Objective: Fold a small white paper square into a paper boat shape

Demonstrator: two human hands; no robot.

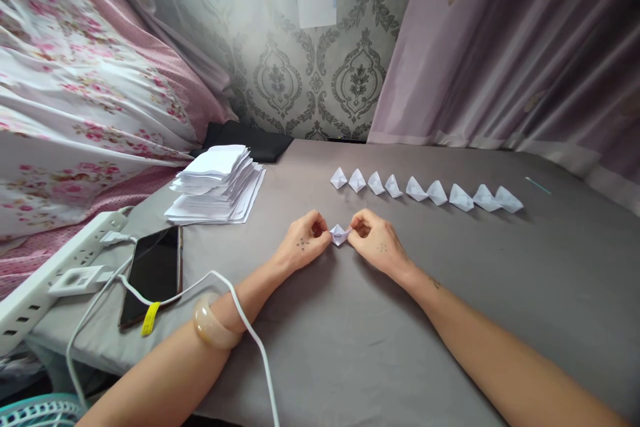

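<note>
Between my two hands is a small folded white paper boat (339, 235), its peak pointing up. My left hand (306, 240) pinches its left end between thumb and fingertips. At the opposite end, my right hand (376, 240) grips the boat in the same kind of pinch. Beyond my hands, a row of similar paper boats (461, 198) runs across the table toward the right. A tall, uneven stack of white paper (217, 187) lies to the left, apart from my left hand.
The grey-covered table (370, 347) has a black phone (155, 273) at left beside a white power strip (60, 273). A white cable (240, 307) with a yellow tag (150, 319) loops over my left forearm. A thin stick (539, 185) lies far right. Curtains hang on both sides.
</note>
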